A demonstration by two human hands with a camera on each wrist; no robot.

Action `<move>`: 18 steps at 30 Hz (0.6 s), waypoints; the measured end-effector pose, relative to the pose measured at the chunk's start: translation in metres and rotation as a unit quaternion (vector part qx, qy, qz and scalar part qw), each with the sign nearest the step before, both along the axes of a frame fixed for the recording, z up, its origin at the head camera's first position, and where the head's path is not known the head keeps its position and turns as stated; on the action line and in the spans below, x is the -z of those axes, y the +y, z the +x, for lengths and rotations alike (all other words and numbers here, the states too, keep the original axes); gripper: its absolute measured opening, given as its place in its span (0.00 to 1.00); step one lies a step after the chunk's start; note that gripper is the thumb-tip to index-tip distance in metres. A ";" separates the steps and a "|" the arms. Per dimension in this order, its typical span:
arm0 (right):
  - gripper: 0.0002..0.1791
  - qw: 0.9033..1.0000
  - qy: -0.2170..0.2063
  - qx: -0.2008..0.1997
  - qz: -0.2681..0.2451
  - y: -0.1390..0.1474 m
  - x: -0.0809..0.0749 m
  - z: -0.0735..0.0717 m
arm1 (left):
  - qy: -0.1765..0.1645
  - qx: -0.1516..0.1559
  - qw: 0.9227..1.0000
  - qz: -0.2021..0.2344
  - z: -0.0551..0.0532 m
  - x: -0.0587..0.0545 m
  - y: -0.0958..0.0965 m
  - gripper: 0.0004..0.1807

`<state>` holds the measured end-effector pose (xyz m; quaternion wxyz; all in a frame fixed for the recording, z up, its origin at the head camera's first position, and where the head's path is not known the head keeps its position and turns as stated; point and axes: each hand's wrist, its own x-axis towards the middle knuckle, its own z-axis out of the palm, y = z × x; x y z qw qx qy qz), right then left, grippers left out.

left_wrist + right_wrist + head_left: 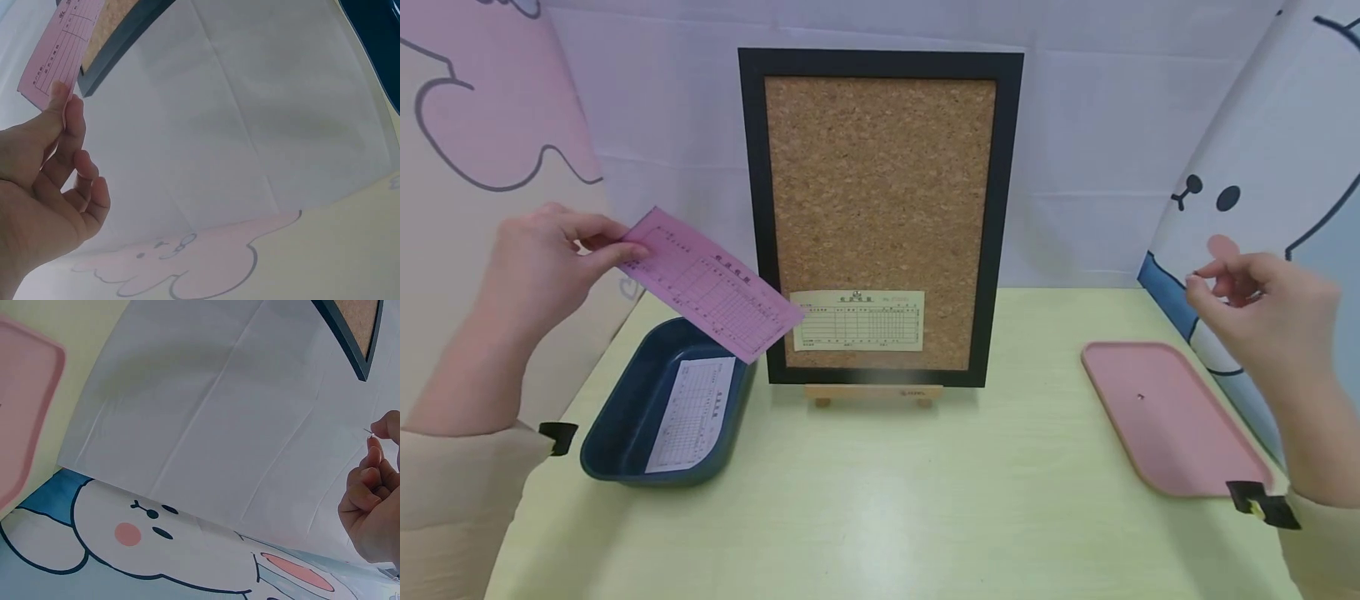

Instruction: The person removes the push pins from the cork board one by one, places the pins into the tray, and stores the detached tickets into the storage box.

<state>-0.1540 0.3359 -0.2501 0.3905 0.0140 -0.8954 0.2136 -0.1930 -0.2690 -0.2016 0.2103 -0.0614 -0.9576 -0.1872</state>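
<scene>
My left hand (pixel 546 271) pinches a pink receipt slip (pixel 718 287) by its corner, thumb on top. The slip slants down to the right, and its far corner overlaps the edge of a yellowish slip (pixel 861 321) low on the framed cork board (pixel 880 183). Over on the right, my right hand (pixel 1273 312) is raised above a pink tray (pixel 1195 425), thumb and forefinger pinched together. In the right wrist view a thin metal pin (pixel 368 431) shows at those fingertips; its head is hidden. Another tiny tack (pixel 1141 397) lies in the tray.
A dark blue bin (pixel 613 437) stands at the left with a white slip (pixel 692 412) in it. The board leans on a small wooden stand (pixel 874 392) at the back of the pale table (pixel 880 500). Cloth hangs behind, with cartoon-printed panels at both sides.
</scene>
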 end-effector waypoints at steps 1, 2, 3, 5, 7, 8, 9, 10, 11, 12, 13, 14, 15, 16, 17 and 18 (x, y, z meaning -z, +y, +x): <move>0.13 1.000 -0.011 0.006 0.000 0.002 0.003 0.000 | 0.000 0.004 1.000 -0.006 -0.001 0.000 -0.003 0.14; 0.12 1.000 -0.020 0.011 0.001 0.003 0.006 0.001 | -0.001 0.006 1.000 -0.013 -0.002 0.000 -0.006 0.14; 0.12 1.000 -0.023 0.012 0.004 0.005 0.008 0.001 | -0.002 0.009 1.000 -0.019 -0.003 0.001 -0.009 0.14; 0.12 1.000 -0.026 0.012 0.010 0.008 0.015 0.001 | -0.009 0.017 0.999 -0.032 -0.005 0.001 -0.014 0.13; 0.11 1.000 -0.020 0.004 0.014 0.010 0.021 0.001 | -0.022 0.022 0.998 -0.054 -0.008 0.002 -0.018 0.12; 0.11 1.000 -0.025 0.003 0.012 0.011 0.024 0.001 | -0.030 0.024 0.997 -0.066 -0.009 0.003 -0.021 0.11; 0.11 0.999 -0.030 0.006 0.012 0.012 0.028 0.000 | -0.036 0.027 0.996 -0.075 -0.011 0.004 -0.023 0.11; 0.11 0.999 -0.037 0.007 0.008 0.014 0.031 0.000 | -0.042 0.030 0.995 -0.085 -0.012 0.005 -0.025 0.11; 0.11 0.999 -0.046 0.009 0.004 0.015 0.034 0.000 | -0.048 0.032 0.994 -0.091 -0.014 0.006 -0.027 0.11; 0.11 0.998 -0.057 0.011 0.000 0.016 0.037 0.000 | -0.054 0.033 0.993 -0.095 -0.015 0.007 -0.029 0.11; 0.11 0.997 -0.070 0.016 -0.005 0.017 0.040 0.000 | -0.059 0.035 0.993 -0.099 -0.016 0.009 -0.031 0.11; 0.10 0.997 -0.076 0.016 -0.009 0.018 0.042 0.000 | -0.063 0.035 0.992 -0.101 -0.017 0.010 -0.032 0.11; 0.10 0.997 -0.077 0.015 -0.010 0.020 0.045 -0.001 | -0.069 0.039 0.992 -0.101 -0.018 0.010 -0.034 0.11; 0.10 0.997 -0.081 0.014 -0.015 0.021 0.047 -0.001 | -0.072 0.041 0.991 -0.105 -0.019 0.011 -0.036 0.11; 0.10 0.996 -0.085 0.014 -0.017 0.023 0.049 -0.001 | -0.076 0.044 0.990 -0.107 -0.020 0.013 -0.037 0.10; 0.10 0.996 -0.091 0.014 -0.020 0.024 0.052 -0.001 | -0.081 0.048 0.989 -0.112 -0.021 0.014 -0.038 0.10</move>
